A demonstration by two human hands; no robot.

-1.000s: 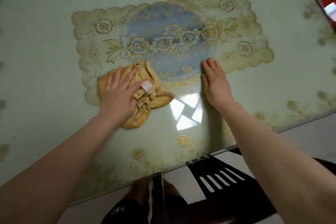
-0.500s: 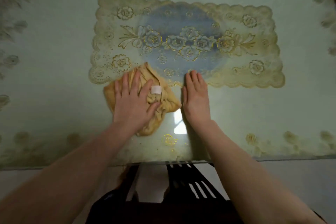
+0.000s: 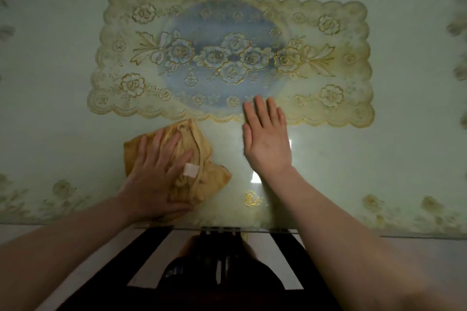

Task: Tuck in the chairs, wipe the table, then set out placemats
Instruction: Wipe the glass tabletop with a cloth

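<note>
Saw a pale green glass-topped table (image 3: 50, 108) across nearly the whole frame, faint flower print along its near edge and right side. Caught a white glare (image 3: 255, 177) low of centre. Found a dark slatted chair (image 3: 290, 260) at bottom centre, reaching under the table's near edge, over pale floor (image 3: 417, 255). Was dim throughout.

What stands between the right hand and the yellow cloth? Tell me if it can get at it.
Probably yes. The right hand lies flat beside the yellow cloth, with only bare table between them. The left hand presses on the cloth, but its right edge shows uncovered.
</note>
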